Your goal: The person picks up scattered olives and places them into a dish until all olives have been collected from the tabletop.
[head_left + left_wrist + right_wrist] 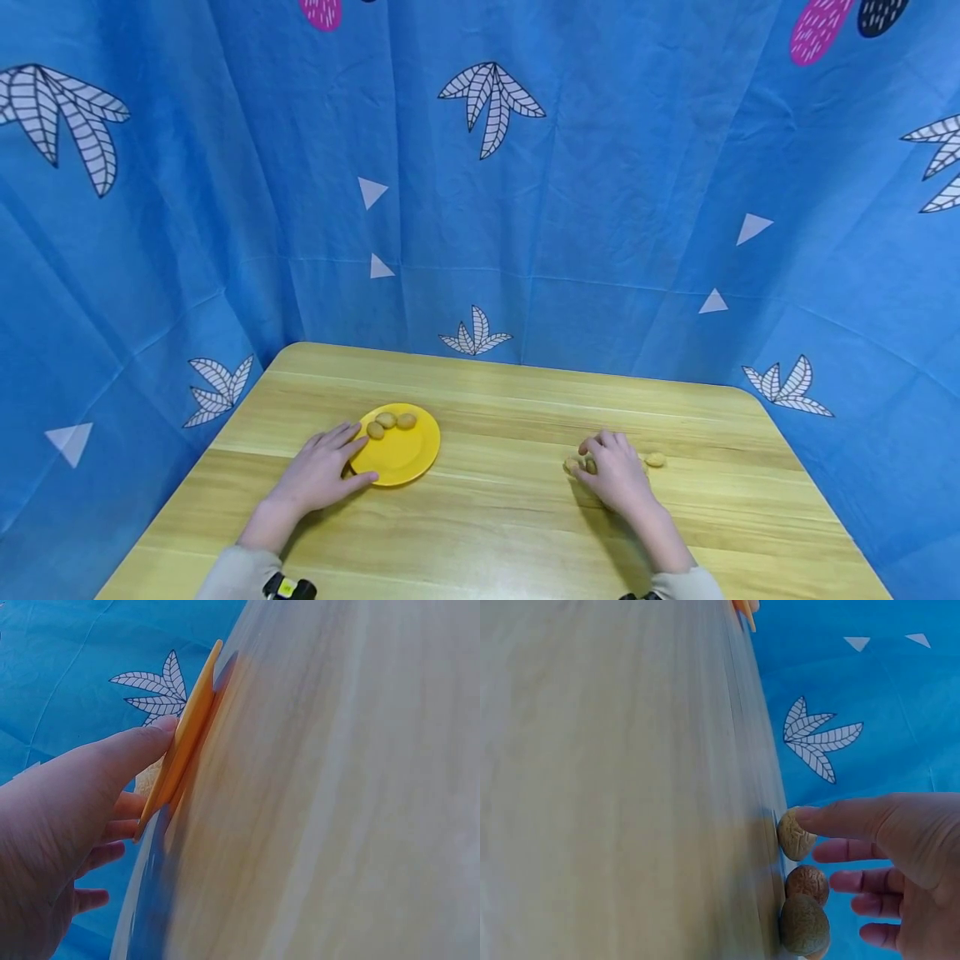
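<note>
On yellow plate (405, 465), 3 walnuts (386, 420)

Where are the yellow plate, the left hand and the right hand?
Yellow plate (405, 457): head view, its bare middle.
Left hand (321, 472): head view, the back of it.
Right hand (617, 475): head view, the back of it.

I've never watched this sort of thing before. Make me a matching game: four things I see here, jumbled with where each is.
1. Round yellow plate
2. Three small brown nut-like pieces
3. Blue leaf-printed curtain
4. Pale wooden table

a. Hanging behind the table
b. Underneath the plate
c. On the plate, toward its far rim
d. Lying flat on the table's left side

Pairs: 1-d, 2-c, 3-a, 4-b
</note>
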Demonstrator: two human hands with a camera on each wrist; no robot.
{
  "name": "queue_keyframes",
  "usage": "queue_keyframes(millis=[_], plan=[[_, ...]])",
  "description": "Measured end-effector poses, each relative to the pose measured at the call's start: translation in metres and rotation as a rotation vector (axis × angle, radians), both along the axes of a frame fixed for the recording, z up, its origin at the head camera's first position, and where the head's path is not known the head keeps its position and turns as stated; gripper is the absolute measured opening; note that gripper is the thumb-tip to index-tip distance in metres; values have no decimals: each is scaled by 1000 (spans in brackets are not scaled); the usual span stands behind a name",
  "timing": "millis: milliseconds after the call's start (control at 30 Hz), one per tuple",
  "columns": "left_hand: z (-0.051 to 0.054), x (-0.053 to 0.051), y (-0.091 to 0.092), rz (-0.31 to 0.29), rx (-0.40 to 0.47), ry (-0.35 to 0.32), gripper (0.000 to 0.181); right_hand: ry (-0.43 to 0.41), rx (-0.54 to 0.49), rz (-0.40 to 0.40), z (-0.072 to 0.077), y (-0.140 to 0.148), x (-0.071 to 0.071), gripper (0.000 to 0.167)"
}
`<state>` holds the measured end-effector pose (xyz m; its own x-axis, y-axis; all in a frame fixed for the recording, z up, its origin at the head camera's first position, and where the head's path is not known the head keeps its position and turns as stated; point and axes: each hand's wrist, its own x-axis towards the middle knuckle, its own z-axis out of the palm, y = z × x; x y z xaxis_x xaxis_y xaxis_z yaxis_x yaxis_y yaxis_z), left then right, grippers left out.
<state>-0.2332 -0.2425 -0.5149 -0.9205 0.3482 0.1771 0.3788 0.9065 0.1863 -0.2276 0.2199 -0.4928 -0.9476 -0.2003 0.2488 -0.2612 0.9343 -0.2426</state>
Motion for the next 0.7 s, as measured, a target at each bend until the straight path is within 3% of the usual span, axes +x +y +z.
queue_keyframes(millis=[700], plan=[[0,0,0,-3,-8,5,75,-33,62,18,-4,1,-4,22]])
